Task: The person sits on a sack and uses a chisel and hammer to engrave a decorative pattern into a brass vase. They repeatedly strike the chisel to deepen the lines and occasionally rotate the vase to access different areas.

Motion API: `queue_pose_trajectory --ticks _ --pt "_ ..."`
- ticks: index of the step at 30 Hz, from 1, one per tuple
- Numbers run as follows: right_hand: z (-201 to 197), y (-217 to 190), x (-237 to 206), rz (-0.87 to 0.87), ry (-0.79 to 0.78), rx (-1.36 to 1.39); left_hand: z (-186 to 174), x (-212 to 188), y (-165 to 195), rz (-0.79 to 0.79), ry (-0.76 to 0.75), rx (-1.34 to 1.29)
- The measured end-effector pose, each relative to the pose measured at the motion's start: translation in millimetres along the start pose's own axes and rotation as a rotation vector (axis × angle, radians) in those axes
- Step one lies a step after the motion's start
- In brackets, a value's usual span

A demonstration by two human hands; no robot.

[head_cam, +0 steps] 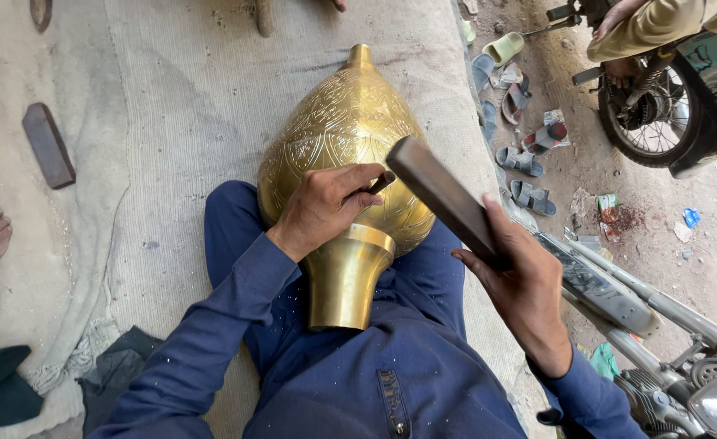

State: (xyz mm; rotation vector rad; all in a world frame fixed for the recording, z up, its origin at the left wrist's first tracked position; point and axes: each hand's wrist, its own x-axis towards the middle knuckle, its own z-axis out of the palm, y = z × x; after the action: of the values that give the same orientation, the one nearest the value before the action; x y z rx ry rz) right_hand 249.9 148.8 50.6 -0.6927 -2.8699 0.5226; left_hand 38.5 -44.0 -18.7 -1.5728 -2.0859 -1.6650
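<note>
Brass vase [346, 130] lies across my lap, neck toward me. My left hand [322, 207] pinches a chisel [381, 182] against its engraved belly; right hand [525, 280], at 3 o'clock, grips a raised wooden bar [448, 199] (fingers wrapped tight). Engraving underway; next strike demands a square hit on the chisel head.

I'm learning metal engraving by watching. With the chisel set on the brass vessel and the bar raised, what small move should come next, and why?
Probably a short tap of the flat bar onto the chisel. The left hand holds the chisel tip against the engraved brass vessel, and the right hand holds the bar raised just above the chisel's free end.
</note>
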Motion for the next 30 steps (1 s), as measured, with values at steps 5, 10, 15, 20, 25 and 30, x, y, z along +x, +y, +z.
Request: queue_pose_trajectory --ticks 5,10,15,20,25,30 --pt "-2.9 1.1 -3.2 -0.162 0.048 -0.099 0.4 -4.8 -4.4 0.070 -0.042 0.048" --pt "-2.8 3.1 -5.6 -0.277 0.121 0.088 2.0 -9.9 -9.8 0.077 -0.041 0.054" --pt "0.7 11.6 20.0 -0.199 0.005 -0.062 13.0 -8.7 -14.0 -0.154 0.095 -0.082" --pt "3.4 18.2 35.1 -0.280 0.049 0.013 20.8 -12.6 -10.9 -0.169 0.179 -0.004" --pt "-12.9 7.2 46.0 -0.304 0.010 0.114 25.9 -13.5 -9.6 -0.191 0.230 0.038" --pt "-44.2 -18.6 53.7 -0.275 -0.036 -0.031 29.8 -14.0 -11.0 -0.207 0.210 0.101"
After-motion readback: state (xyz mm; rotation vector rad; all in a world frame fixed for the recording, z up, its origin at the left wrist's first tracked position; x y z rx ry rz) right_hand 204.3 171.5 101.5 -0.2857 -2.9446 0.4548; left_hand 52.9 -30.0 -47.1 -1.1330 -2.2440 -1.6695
